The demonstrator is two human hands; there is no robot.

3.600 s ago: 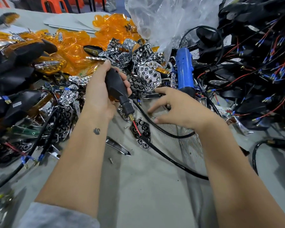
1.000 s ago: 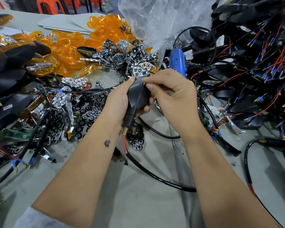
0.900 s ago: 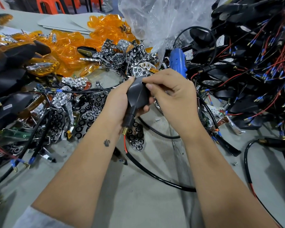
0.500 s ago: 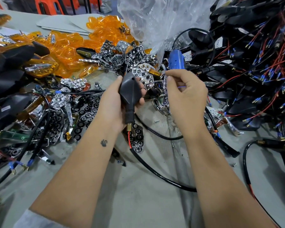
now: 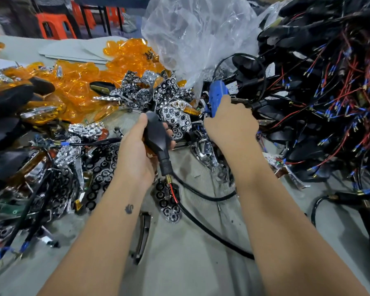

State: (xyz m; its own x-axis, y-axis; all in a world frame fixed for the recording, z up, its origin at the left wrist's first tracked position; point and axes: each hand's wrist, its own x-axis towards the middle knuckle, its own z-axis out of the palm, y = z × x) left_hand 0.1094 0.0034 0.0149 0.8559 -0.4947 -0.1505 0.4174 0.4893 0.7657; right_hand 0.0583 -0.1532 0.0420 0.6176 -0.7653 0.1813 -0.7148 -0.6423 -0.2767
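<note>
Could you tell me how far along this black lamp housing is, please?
Its cable is already fitted. The left hand holds the housing while the right hand grips the blue tool. Left, probably: fastening with that tool; the housing's front is hidden.

left hand (image 5: 137, 152): bare | right hand (image 5: 231, 124): bare | left forearm (image 5: 103, 238): small dark swan tattoo (image 5: 128, 209)

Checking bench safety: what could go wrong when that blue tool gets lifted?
The blue tool, gripped by the right hand, sits beside the wire tangle and the plastic bag; lifting it may snag either. The black lamp housing in the left hand trails a black cable beneath the right forearm, which could catch it and tug the housing loose.
</note>
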